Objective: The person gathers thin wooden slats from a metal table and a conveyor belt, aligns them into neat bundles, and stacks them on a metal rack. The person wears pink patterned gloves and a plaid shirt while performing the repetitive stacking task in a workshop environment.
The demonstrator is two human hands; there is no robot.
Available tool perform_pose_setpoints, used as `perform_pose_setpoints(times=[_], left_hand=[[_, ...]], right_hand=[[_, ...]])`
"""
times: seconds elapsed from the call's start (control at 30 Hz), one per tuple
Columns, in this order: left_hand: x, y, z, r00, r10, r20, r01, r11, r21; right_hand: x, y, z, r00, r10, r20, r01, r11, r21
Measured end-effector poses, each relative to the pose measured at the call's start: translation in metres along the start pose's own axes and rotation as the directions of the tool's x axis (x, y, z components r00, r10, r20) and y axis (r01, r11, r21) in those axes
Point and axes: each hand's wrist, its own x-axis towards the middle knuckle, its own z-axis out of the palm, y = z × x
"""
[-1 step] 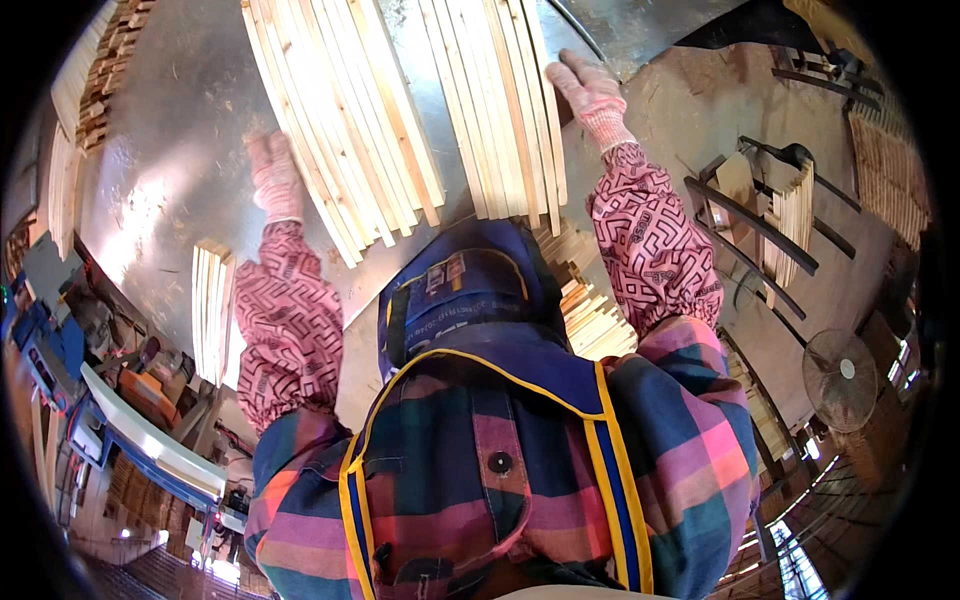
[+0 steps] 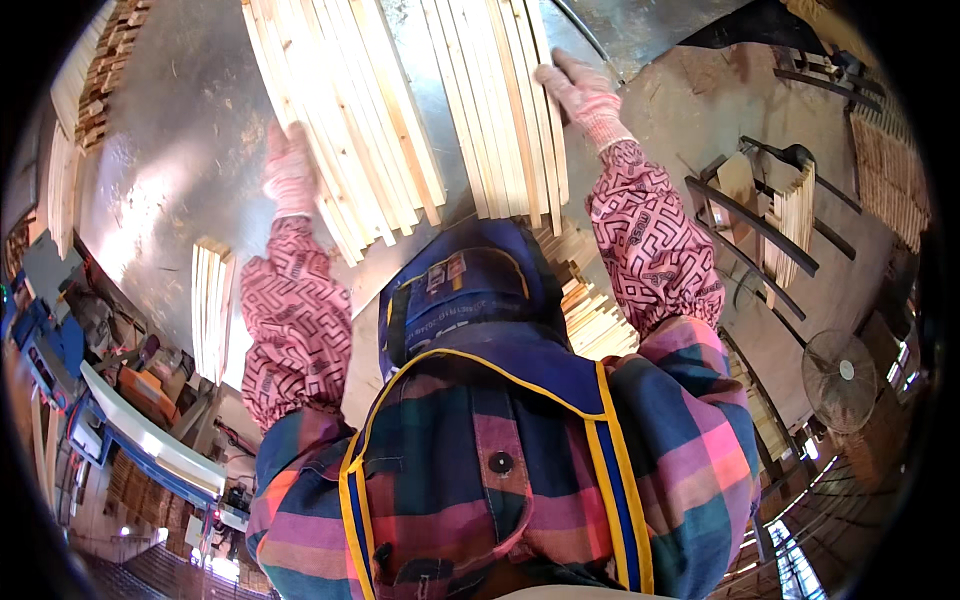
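Note:
Two groups of long pale wooden strips lie on a shiny metal table [image 2: 195, 110], with a gap between them. My left hand [image 2: 289, 172], in a pale pinkish knit glove, is at the outer left edge of the wider left group of strips [image 2: 350, 130]. Its fingers are stretched out along the wood, not wrapped round it. At the outer right edge of the narrower right group of strips [image 2: 495, 120], my gloved right hand [image 2: 582, 92] rests with fingers extended and apart. The near ends of the strips are uneven.
A small stack of strips [image 2: 210, 300] stands at the left, below the table's edge. More strips [image 2: 600, 315] lie beside my apron, on its right. Farther right are a dark metal rack [image 2: 755, 225] holding wood and a round fan [image 2: 840, 380]. Blue-and-white machinery [image 2: 150, 440] is at the lower left.
My left hand has moved right, up against the left group of strips. My right hand has shifted slightly left against the right group. The strips have barely moved.

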Motion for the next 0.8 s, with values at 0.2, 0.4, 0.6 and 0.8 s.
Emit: perform_pose_setpoints(times=[0.2,0.4,0.6,0.8], left_hand=[[0.0,0.003,0.019,0.973,-0.032,0.23,0.116,0.925,-0.363],[-0.035,0.087,0.016,0.992,0.119,-0.034,-0.073,0.784,0.616],[-0.116,0.156,0.107,0.803,0.411,0.431,-0.457,0.889,0.004],[-0.126,0.221,0.152,0.621,0.114,0.776,0.321,0.866,-0.384]], right_hand=[[-0.014,-0.04,-0.007,0.935,0.073,0.346,-0.018,0.987,-0.16],[-0.131,-0.008,0.019,0.879,0.033,0.476,-0.195,0.935,0.295],[-0.151,-0.011,-0.013,0.956,0.02,0.292,-0.242,0.619,0.747],[-0.143,-0.021,-0.087,0.938,-0.073,0.339,-0.221,0.629,0.745]])
